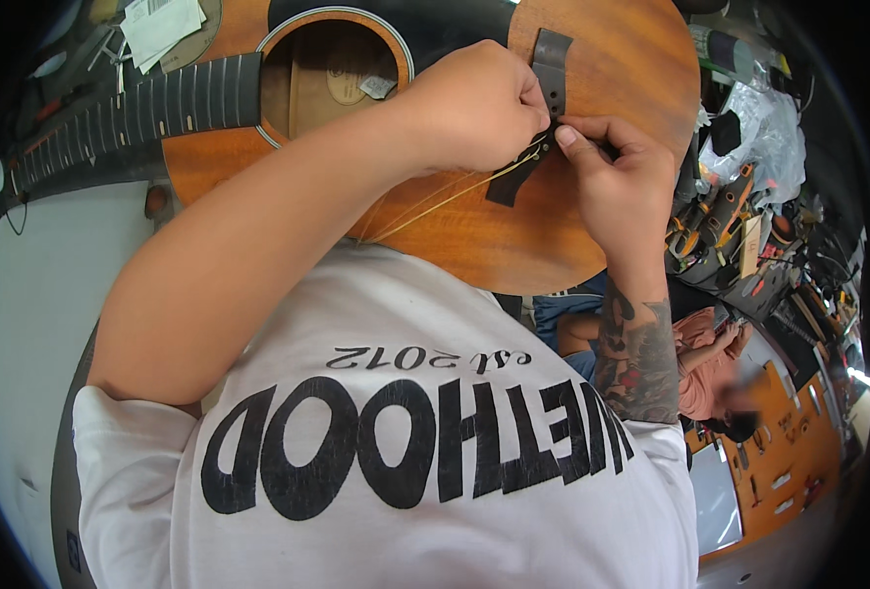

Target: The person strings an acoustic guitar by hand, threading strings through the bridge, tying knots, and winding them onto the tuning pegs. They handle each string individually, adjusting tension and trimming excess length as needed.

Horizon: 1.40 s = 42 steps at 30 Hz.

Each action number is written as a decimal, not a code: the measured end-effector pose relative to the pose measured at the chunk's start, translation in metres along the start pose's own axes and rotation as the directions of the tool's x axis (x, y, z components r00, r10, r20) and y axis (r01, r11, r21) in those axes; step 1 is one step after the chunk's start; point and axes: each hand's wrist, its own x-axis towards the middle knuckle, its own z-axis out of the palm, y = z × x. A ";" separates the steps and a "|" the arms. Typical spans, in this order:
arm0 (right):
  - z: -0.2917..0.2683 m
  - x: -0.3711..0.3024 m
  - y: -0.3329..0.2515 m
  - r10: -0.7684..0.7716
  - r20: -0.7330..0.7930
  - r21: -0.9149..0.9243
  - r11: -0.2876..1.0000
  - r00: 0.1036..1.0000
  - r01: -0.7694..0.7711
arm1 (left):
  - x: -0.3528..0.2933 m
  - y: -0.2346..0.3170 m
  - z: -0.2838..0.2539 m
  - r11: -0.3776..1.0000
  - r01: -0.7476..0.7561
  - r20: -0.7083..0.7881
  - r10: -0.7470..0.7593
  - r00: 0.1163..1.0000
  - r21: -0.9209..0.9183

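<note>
An acoustic guitar (641, 79) with a reddish-brown wooden top lies in front of me, its neck pointing left. My left hand (479, 108) is closed over the dark bridge (551, 59), thumb and fingers bent together at the bridge's middle. Opposite it, my right hand (624, 182) pinches thumb against forefinger at the same spot. Whatever either pinch holds is too small or hidden to make out. Loose golden strings (435, 204) run from the bridge beneath my left wrist toward my shirt. Small holes show along the bridge's far part.
Left of the round soundhole (342, 74) stretches the fretboard (180, 95). Papers (160, 29) and small tools lie at the far left. Clear plastic bags (764, 133) and cluttered tools crowd the right side. Another person (715, 353) sits at the lower right, near an orange tool board (788, 461).
</note>
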 end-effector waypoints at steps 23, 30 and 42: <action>-0.006 0.010 -0.030 -0.129 0.111 -0.434 0.885 0.985 0.165 | 0.001 -0.003 0.000 0.999 -0.006 0.005 0.007 1.000 -0.043; 0.002 -0.006 -0.008 -0.434 0.015 -0.432 0.810 0.901 0.397 | 0.002 -0.008 0.003 0.997 -0.077 -0.049 0.077 0.996 0.006; 0.021 -0.013 0.003 -0.037 -0.191 -0.027 0.999 0.981 0.032 | -0.004 0.005 0.000 0.999 0.025 -0.063 -0.027 0.998 -0.034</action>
